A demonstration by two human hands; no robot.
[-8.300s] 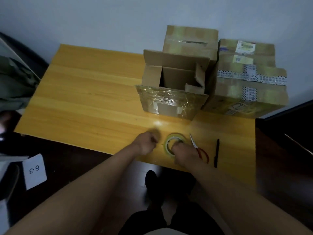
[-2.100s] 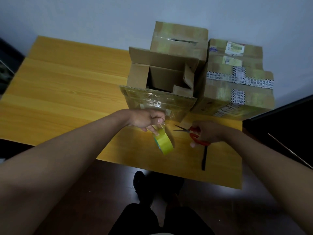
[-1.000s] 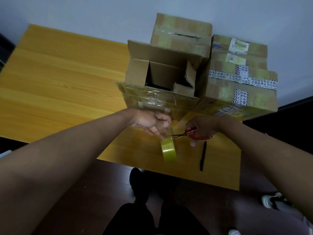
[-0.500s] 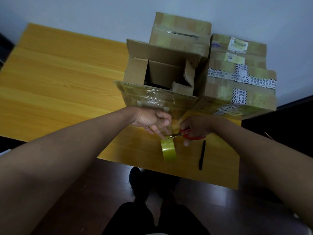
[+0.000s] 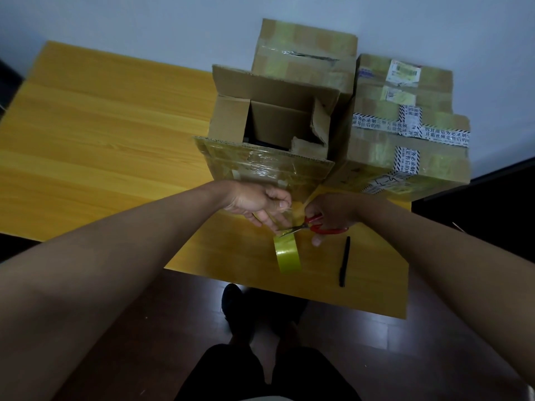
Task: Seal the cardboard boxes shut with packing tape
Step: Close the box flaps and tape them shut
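Both your hands work just in front of the open box (image 5: 269, 157). Your left hand (image 5: 257, 202) pinches the pulled-out tape strip with curled fingers (image 5: 279, 202); your right hand (image 5: 330, 211) grips the red scissors (image 5: 314, 225), blades at the strip just above the roll (image 5: 287, 253) hanging below. Two sealed boxes (image 5: 405, 134) crowd the wall side. A pen (image 5: 344, 260) lies right of the roll, near the worktop (image 5: 101, 140) edge; its left half lies bare
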